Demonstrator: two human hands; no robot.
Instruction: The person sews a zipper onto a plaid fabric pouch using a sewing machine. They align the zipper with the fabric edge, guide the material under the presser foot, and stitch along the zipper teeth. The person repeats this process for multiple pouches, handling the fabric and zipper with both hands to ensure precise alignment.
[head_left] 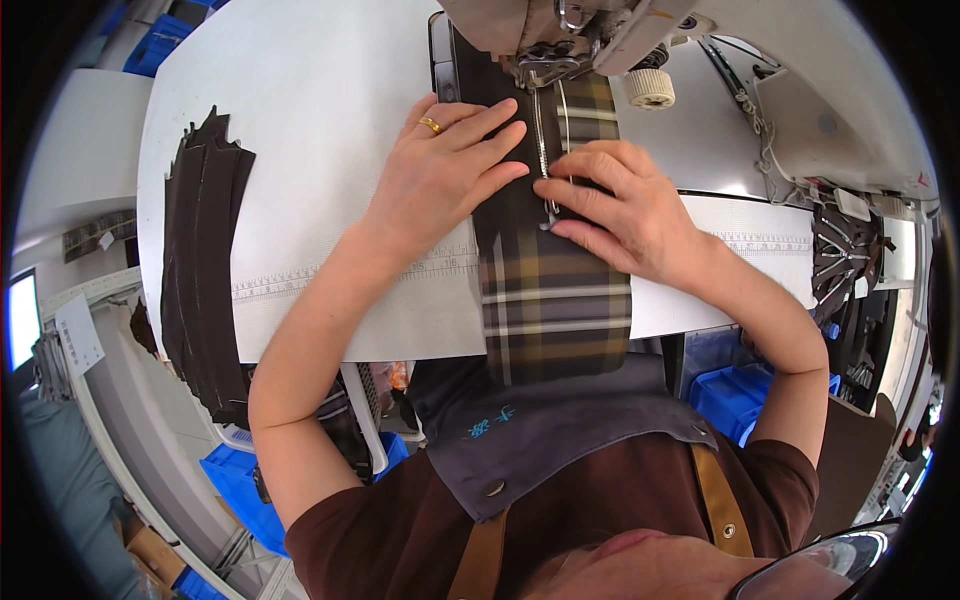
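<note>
A plaid cloth panel (560,300) in brown, olive and white hangs over the table's front edge, with a dark brown cloth (500,210) lying on its upper part. Along the dark cloth runs a metal-toothed zipper (542,135), its far end under the sewing machine's needle area (540,70). My left hand (445,155) rests spread on the dark cloth, left of the zipper, with a ring on one finger. On the other side, my right hand (625,205) has curled fingers closed at the zipper's near end, by its pull. The fingertips partly cover that spot.
On the white table (330,100), a stack of dark cut strips (205,240) lies at the left. A printed ruler (350,270) crosses the front. More dark pieces (845,260) hang at the right. Blue bins (725,395) stand below. A white knob (650,88) juts from the machine.
</note>
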